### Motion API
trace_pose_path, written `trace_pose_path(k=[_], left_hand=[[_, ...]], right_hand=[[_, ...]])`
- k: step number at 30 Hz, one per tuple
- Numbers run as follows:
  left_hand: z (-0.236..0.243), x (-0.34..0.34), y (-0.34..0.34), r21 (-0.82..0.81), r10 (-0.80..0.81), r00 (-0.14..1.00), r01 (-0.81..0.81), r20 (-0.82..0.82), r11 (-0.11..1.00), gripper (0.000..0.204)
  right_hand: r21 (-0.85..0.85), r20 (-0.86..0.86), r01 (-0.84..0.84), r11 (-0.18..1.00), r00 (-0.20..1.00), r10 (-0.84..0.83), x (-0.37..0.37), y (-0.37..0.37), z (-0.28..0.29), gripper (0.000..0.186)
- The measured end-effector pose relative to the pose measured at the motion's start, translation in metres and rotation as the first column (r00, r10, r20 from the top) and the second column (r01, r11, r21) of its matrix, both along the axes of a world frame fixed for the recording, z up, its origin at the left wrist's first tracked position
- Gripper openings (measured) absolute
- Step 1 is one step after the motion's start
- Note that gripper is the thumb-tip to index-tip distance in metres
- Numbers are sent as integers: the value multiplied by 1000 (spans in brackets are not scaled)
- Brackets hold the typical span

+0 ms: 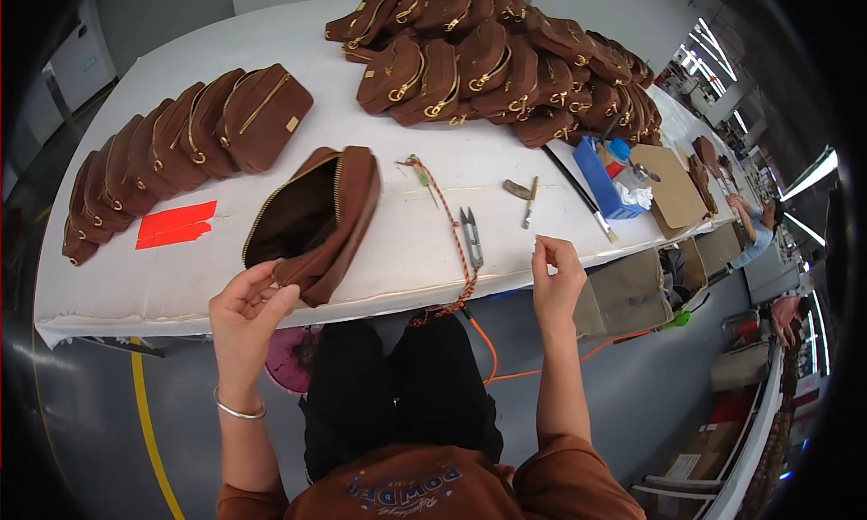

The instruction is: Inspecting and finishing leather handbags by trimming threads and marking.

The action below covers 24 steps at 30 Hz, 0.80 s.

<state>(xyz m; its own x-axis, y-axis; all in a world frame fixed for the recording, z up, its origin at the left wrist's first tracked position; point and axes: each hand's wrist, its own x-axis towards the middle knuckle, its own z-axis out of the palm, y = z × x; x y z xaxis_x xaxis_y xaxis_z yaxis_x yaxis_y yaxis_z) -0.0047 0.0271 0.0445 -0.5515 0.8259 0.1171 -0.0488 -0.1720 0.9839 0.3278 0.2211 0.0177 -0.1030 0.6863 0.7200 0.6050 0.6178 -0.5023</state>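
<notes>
An open brown pouch (318, 220) with a gold zipper lies on its side on the white table (406, 240), its mouth facing me. My left hand (246, 314) grips the pouch's near corner at the table's front edge. My right hand (555, 281) hovers above the front edge to the right, thumb and fingers pinched together; whether something thin is held between them is too small to tell. Small thread snips (470, 235) lie between the two hands, beside a braided orange cord (449, 235) that runs over the table edge.
A row of closed brown pouches (172, 145) stands at the left, a large heap of them (501, 55) at the back. A red sheet (176, 224), a blue box (596, 178), a brush (578, 195) and small tools (526, 195) lie about. Another person (757, 226) works far right.
</notes>
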Motion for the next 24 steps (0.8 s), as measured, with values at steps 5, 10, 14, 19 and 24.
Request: trace_pose_path(k=[5, 10, 14, 19, 24], left_hand=[[2, 4, -3, -36, 71, 996, -73, -59, 997, 25], [6, 12, -6, -67, 103, 990, -109, -96, 992, 23], [5, 17, -3, -71, 125, 989, -131, -81, 989, 22], [-1, 13, -4, -78, 188, 975, -198, -115, 977, 22], [-10, 15, 1, -116, 166, 985, -161, 40, 980, 30]], right_hand=[[-13, 178, 45, 999, 983, -42, 33, 9, -10, 12], [-48, 293, -53, 997, 954, 65, 21, 0, -5, 12], [-30, 381, -78, 996, 921, 84, 19, -2, -7, 11], [14, 378, 3, 1000, 926, -8, 27, 7, -3, 10], [75, 490, 141, 987, 857, -160, 57, 28, -9, 5]])
